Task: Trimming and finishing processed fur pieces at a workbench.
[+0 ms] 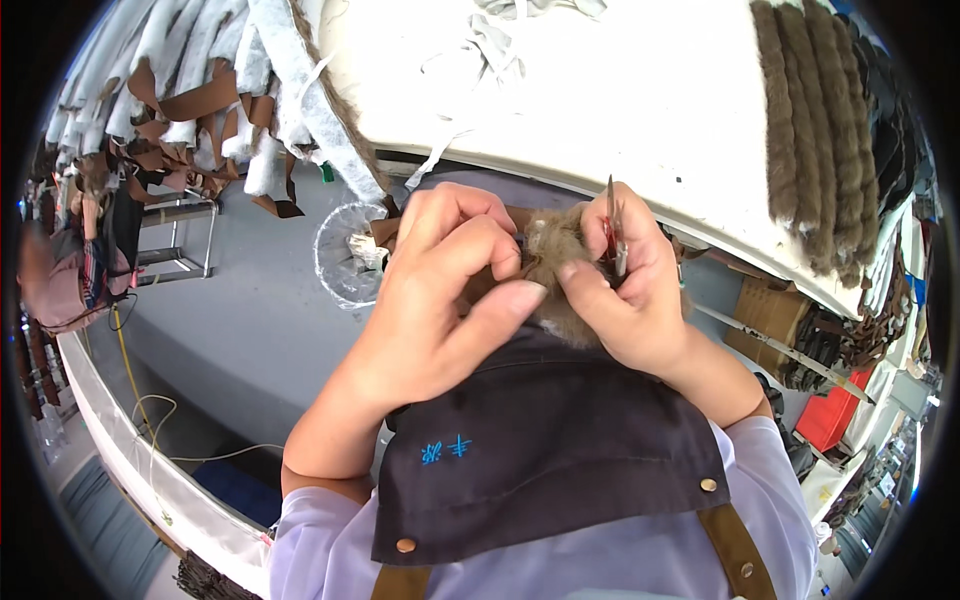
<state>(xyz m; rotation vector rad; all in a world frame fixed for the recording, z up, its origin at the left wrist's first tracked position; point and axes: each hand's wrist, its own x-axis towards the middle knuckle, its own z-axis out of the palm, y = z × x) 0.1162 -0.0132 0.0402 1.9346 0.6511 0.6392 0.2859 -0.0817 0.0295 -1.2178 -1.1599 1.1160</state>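
A piece of brown-grey fur (556, 270) with brown strip material is held between my hands, above the dark apron (540, 430). My left hand (445, 290) has curled fingers at the fur's left side, its thumb angled toward the middle. My right hand (640, 300) pinches the fur with its thumb and also holds small scissors (617, 240) with red on them, their tip pointing up. Part of the fur and the fingertips gripping it are hidden.
A white table (660, 110) spans the front, with pale scraps (485, 50) and long brown fur strips (800, 130). Bundled white-backed strips (200, 70) hang at upper left. A plastic-lined bin (335, 255), metal stand (205, 240), cardboard box (765, 310) and red container (830, 410) sit lower.
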